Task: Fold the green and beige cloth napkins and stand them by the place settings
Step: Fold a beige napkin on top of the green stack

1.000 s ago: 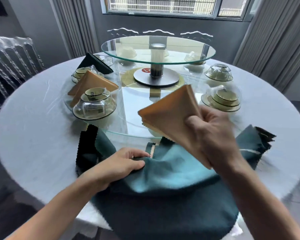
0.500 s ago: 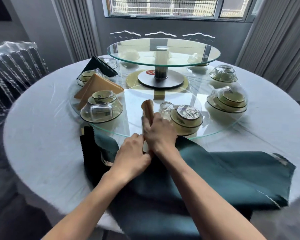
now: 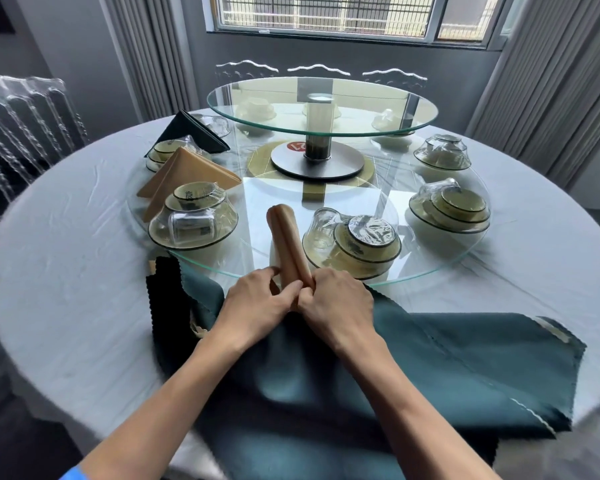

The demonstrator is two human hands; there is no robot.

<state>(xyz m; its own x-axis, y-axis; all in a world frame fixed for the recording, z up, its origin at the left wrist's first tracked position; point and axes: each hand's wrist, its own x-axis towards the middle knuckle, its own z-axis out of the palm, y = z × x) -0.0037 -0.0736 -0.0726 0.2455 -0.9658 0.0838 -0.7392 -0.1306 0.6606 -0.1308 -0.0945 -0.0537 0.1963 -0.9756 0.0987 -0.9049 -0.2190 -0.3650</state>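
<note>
Right, we have both hands, left hand [image 3: 257, 308] and right hand [image 3: 336, 306], pinching the base of the folded beige napkin [image 3: 288, 245] upright on the glass turntable [image 3: 440, 261] edge beside the wrapped bowl set [image 3: 354, 244], so we square its base before easing off.

Both hands [image 3: 302, 303] around upright beige napkin [image 3: 288, 245]

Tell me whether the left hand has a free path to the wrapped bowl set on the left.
Probably yes. The left hand is busy pinching the beige napkin, but once it lets go, nothing stands between it and the bowl set at the glass turntable's near edge.
</note>
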